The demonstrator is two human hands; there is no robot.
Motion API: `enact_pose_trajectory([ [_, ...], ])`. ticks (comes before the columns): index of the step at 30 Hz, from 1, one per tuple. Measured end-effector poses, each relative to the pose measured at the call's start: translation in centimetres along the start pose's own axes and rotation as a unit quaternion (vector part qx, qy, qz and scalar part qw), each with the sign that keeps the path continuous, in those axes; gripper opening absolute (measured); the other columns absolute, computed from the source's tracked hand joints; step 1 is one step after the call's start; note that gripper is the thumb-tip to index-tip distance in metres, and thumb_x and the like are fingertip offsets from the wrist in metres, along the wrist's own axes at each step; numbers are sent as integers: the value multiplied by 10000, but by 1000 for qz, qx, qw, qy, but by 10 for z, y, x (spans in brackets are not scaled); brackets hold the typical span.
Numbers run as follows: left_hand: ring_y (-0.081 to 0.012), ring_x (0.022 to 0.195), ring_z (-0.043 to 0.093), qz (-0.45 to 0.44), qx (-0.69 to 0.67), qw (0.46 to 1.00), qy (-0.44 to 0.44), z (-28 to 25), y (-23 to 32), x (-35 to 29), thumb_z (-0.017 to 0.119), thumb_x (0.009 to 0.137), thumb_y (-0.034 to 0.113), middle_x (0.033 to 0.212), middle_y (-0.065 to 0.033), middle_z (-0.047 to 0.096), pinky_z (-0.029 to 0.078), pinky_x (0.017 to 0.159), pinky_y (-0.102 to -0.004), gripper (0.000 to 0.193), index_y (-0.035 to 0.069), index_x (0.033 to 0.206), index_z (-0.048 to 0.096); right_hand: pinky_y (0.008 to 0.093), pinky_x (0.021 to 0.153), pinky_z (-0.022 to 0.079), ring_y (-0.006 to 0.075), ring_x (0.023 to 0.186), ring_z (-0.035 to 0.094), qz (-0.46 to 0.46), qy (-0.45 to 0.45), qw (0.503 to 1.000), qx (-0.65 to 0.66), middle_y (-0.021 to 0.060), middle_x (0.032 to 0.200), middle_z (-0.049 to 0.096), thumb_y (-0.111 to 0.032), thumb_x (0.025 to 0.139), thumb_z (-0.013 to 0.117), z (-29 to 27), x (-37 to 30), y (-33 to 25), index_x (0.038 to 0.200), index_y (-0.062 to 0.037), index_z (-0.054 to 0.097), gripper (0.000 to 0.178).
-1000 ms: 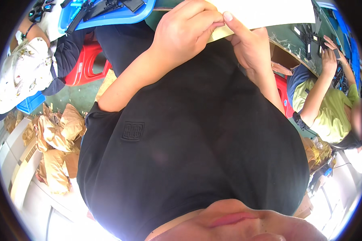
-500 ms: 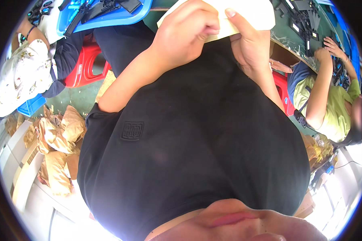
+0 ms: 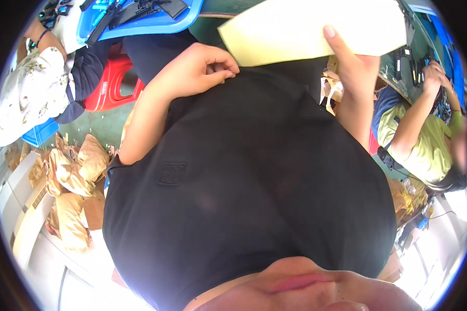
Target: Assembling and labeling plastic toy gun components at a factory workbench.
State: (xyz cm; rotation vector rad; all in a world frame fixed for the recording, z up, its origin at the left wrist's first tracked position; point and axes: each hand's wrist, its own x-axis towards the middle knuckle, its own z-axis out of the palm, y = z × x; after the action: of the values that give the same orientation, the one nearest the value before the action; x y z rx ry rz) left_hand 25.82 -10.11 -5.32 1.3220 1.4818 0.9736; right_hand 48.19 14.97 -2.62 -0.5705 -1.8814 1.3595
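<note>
A pale yellow sheet [image 3: 296,39], seemingly paper, spans the top middle of the head view, bright with glare on its upper part. My right hand [image 3: 354,67] grips its near edge at the right, thumb lying on top and the other fingers hidden beneath. Just left of the sheet's near-left corner is my left hand [image 3: 202,71]. Its fingers are curled in toward the thumb in a pinch, apart from the sheet; anything between the fingertips is too small to make out.
A blue tray [image 3: 140,32] with black and blue parts stands at upper left. Co-workers sit on both sides: one in a white patterned top [image 3: 23,98], another in a green shirt [image 3: 423,140]. A red stool [image 3: 109,85] and crumpled brown paper [image 3: 72,171] lie left.
My left hand has come off the sheet, moving left and toward me. My right hand has shifted right with the sheet, showing more of it. The green-shirted co-worker's hands have moved slightly.
</note>
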Motion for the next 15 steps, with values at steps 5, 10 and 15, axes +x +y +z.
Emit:
enact_pose_trajectory([
  [5,-339,1033,727,-1,128,960,248,12,-102,15,622,872,-32,1115,-163,749,585,887,-401,280,-25,1134,723,330,971,539,199,1090,695,38,-61,997,-4,115,1196,732,68,872,801,-29,14,-21,1282,53,659,435],
  [10,-359,1158,694,52,389,892,223,22,-147,56,634,853,11,1268,-162,729,571,993,-448,310,25,1135,761,298,875,555,152,954,706,28,-45,998,-27,80,1094,758,65,864,824,-29,17,-36,1181,42,712,337],
  [15,-325,756,734,11,180,982,51,11,-41,35,719,869,189,783,-127,741,572,683,-441,162,89,984,775,293,869,560,145,967,707,136,-95,986,-23,75,1097,757,70,884,797,-20,-6,-31,1199,41,708,328],
])
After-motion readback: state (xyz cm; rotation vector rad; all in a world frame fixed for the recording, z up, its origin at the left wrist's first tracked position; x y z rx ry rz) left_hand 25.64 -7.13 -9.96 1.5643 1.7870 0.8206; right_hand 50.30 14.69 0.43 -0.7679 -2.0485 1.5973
